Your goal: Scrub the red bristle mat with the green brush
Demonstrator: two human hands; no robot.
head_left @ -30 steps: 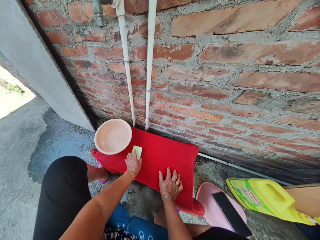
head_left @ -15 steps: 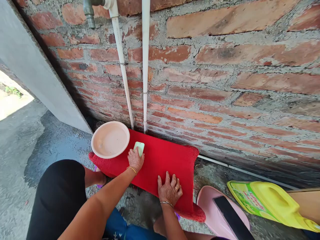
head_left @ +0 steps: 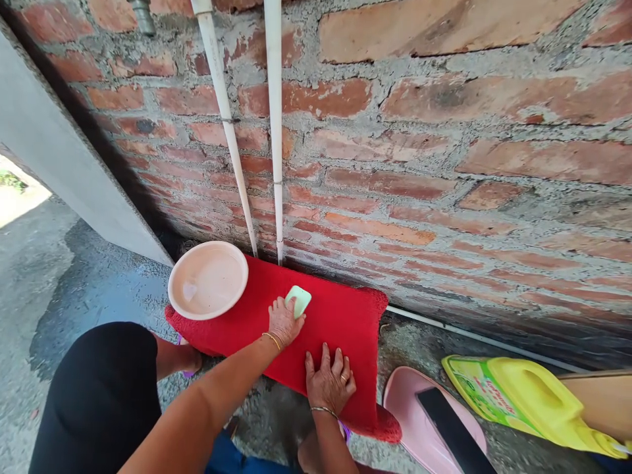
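My left hand point(head_left: 285, 322) is closed around the lower edge of a pale green block point(head_left: 300, 301) with rounded corners, like a bar of soap or a brush back; which of the two I cannot tell. The block lies against a red cloth point(head_left: 340, 309) with fluffy ends, spread over a low support that it hides. To the right, my right hand point(head_left: 330, 382) presses flat on the cloth, fingers spread. A pale pink basin point(head_left: 232, 299) with water in it stands on the cloth's left end.
A brick wall point(head_left: 395, 158) with two white pipes point(head_left: 274, 131) rises behind the cloth. On the floor at right are a pink basin point(head_left: 395, 395) with a dark bar point(head_left: 457, 431) across it and a yellow jug point(head_left: 533, 395). A grey slab point(head_left: 74, 138) leans at left.
My left hand has slid to the right across the cloth with the pale green block. My right hand stays flat on the cloth. The view has shifted slightly.
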